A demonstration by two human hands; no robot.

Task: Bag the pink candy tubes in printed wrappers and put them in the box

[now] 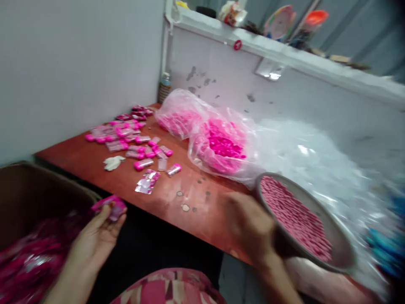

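Observation:
My left hand [103, 232] pinches a small pink packet [113, 207] beyond the table's front edge, beside a box. Motion smears my right hand [251, 223] over the table, just left of a round tray [343, 249] heaped with thin pink sticks [294, 215]. Its fingers are too blurred to show whether they hold anything. Several small clear containers with pink caps [144, 164] lie scattered on the left of the table. Nearest the front edge among them is a shiny pink and silver wrapper [147, 181].
Clear bags of pink caps [221, 141] stand at the back of the reddish table [202, 219]. A large clear plastic bag [303, 147] fills the right side. A cardboard box [41, 181] holds pink packets [34, 261] at lower left. A bottle [165, 86] stands in the corner.

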